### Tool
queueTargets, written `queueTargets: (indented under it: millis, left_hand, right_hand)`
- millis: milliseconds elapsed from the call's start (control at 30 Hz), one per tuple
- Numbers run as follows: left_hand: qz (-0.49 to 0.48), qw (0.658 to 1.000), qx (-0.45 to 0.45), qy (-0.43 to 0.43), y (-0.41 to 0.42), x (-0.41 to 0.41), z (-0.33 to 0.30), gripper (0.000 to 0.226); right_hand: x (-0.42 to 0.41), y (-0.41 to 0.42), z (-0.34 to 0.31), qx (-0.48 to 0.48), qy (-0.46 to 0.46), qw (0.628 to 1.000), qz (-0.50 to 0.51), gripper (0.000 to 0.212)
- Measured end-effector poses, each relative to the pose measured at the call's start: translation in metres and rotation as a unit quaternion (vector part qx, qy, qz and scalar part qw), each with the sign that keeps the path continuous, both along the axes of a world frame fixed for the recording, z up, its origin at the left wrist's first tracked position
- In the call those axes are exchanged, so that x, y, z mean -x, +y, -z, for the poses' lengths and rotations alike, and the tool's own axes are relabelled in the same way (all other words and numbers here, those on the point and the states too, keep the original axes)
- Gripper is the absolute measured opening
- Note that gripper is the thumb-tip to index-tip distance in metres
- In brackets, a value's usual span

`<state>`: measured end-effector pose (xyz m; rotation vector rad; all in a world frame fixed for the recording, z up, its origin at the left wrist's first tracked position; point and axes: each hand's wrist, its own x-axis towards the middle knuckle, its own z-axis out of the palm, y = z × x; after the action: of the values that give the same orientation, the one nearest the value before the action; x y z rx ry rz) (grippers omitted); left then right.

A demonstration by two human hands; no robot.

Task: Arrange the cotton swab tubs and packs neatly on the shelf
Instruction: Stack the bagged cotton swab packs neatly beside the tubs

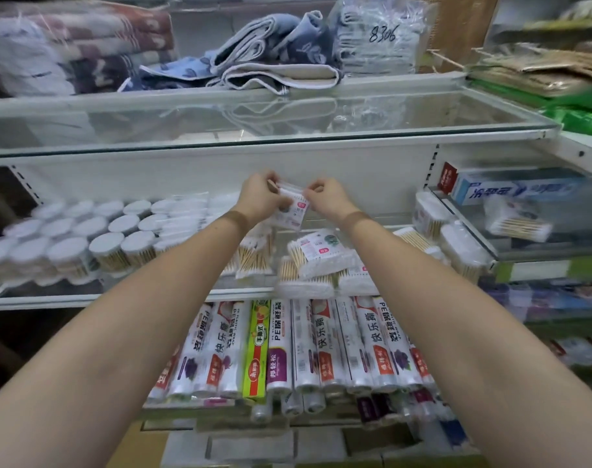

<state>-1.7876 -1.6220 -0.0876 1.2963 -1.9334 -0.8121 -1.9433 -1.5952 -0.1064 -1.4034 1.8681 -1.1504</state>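
Both my hands hold one clear pack of cotton swabs (pixel 294 209) up above the middle glass shelf (pixel 125 300). My left hand (pixel 259 197) pinches its left top corner and my right hand (pixel 326 197) pinches its right top corner. Round white-lidded cotton swab tubs (pixel 68 241) stand in rows on the left of the shelf. Loose swab packs (pixel 316 261) lie in an untidy heap below my hands, at the shelf's middle and front. More rectangular swab boxes (pixel 456 244) stand at the shelf's right end.
A glass shelf (pixel 254 136) just overhead carries folded towels (pixel 274 59) and bagged cloths. Rolls of plastic wrap (pixel 287 346) fill the shelf below. To the right, a side shelf holds toothpaste boxes (pixel 510 189) and another swab box.
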Motion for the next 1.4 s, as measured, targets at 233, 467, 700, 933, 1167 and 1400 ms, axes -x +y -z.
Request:
queueTargets:
  millis: [233,467,700,933,1167,1400]
  left_hand:
    - [-0.018,0.99,-0.042,0.131,0.004,-0.045,-0.016,0.035]
    - [-0.001,0.997,-0.044,0.066,0.007,-0.107,-0.028,0.032]
    - [0.006,0.998,-0.054,0.045,0.014,-0.161,-0.031,0.034]
    - [0.027,0.999,-0.044,-0.003,0.024,-0.213,-0.017,0.035]
    - [0.055,0.998,0.015,-0.041,0.034,-0.249,0.004,0.032]
    - [0.079,0.992,0.058,-0.081,0.035,-0.262,0.023,0.031]
  right_hand:
    - [-0.045,0.005,-0.028,0.117,0.032,0.992,0.022,0.017]
    - [-0.087,0.027,-0.035,0.09,0.153,0.983,-0.043,0.019]
    - [-0.146,0.041,-0.034,0.004,0.157,0.986,-0.052,0.035]
    - [-0.193,0.06,-0.027,-0.049,0.367,0.921,-0.122,0.056]
    - [-0.237,0.07,-0.007,-0.036,0.393,0.913,-0.103,0.037]
    - [-0.26,0.082,0.005,-0.048,0.461,0.883,-0.071,0.022]
